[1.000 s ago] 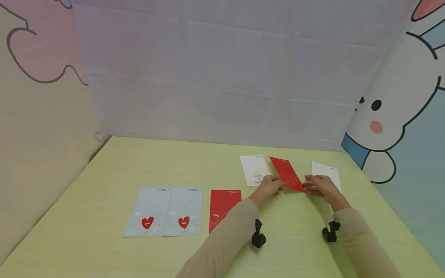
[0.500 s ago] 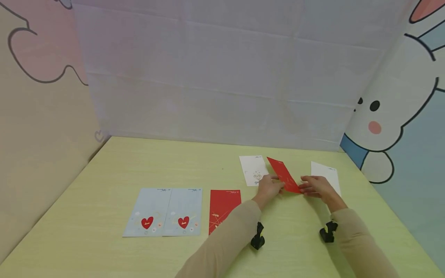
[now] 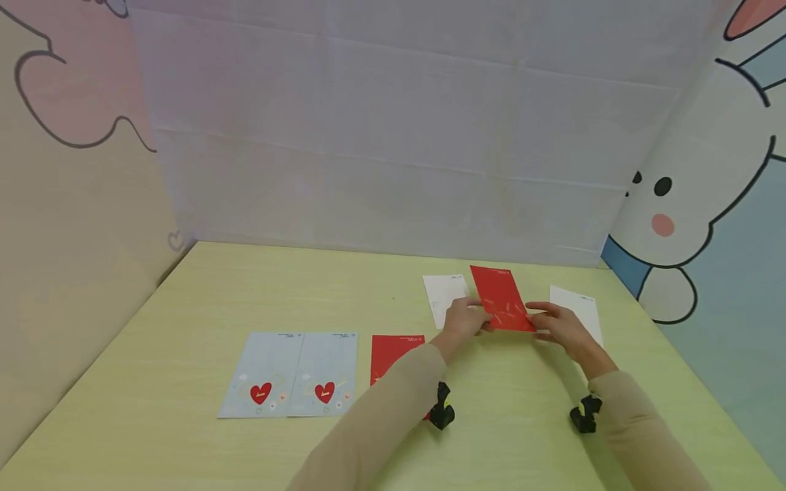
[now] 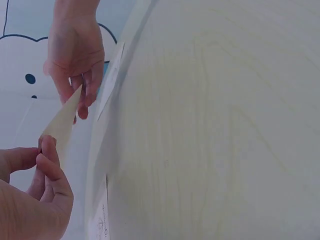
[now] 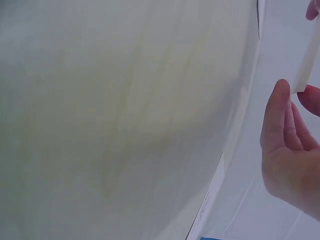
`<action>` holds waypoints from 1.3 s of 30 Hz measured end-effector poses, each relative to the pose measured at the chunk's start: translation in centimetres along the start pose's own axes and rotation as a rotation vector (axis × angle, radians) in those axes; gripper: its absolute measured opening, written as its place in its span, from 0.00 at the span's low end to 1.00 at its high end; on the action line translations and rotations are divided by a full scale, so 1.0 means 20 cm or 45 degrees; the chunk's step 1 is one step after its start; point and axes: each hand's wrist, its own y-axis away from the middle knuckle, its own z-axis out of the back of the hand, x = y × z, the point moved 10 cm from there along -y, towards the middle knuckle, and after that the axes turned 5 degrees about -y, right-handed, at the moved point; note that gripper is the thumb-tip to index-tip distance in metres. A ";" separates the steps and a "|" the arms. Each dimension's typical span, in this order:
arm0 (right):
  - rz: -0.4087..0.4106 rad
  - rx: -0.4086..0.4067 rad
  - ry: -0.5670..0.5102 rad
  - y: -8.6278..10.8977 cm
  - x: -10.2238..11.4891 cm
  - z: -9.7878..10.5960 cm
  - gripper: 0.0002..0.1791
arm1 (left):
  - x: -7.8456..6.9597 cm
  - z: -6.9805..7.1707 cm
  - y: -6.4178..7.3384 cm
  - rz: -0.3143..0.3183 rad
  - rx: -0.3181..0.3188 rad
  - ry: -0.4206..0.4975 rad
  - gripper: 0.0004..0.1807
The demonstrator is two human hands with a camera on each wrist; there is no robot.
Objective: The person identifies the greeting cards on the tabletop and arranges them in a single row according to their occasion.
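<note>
Both hands hold a red card (image 3: 500, 299) a little above the yellow-green table (image 3: 258, 293), its printed face tilted up toward me. My left hand (image 3: 481, 318) pinches its lower left corner and my right hand (image 3: 535, 319) grips its lower right corner. In the left wrist view the card's pale underside (image 4: 63, 122) runs from the left hand's pinching fingers (image 4: 47, 155) up to the right hand (image 4: 80, 92). The right wrist view catches the right hand's fingers (image 5: 280, 120) beside the card's edge (image 5: 306, 70).
A white card (image 3: 442, 293) lies partly behind the left hand, and another white card (image 3: 578, 308) lies beyond the right hand. Nearer me lie a second red card (image 3: 393, 349) and two blue heart cards (image 3: 293, 374). Walls close the table's back and sides.
The red card has been lifted and turned so that more of its face shows. Both hands have shifted slightly away from me with it.
</note>
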 end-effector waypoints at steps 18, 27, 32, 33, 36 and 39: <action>0.118 0.057 -0.121 0.06 0.16 -0.14 0.29 | -0.03 0.14 0.10 -0.065 0.282 -0.108 0.38; 0.156 0.110 -0.221 0.11 0.23 -0.22 0.30 | -0.06 0.21 0.20 -0.203 0.331 -0.201 0.40; 0.168 0.170 -0.273 0.15 0.25 -0.29 0.31 | -0.05 0.29 0.21 -0.279 0.299 -0.240 0.39; 0.167 0.181 -0.278 0.15 0.25 -0.30 0.32 | -0.05 0.30 0.21 -0.283 0.292 -0.250 0.39; 0.174 0.214 -0.279 0.17 0.25 -0.33 0.32 | -0.05 0.33 0.23 -0.297 0.284 -0.275 0.38; 0.169 0.248 -0.256 0.19 0.24 -0.36 0.32 | -0.05 0.35 0.26 -0.336 0.286 -0.334 0.37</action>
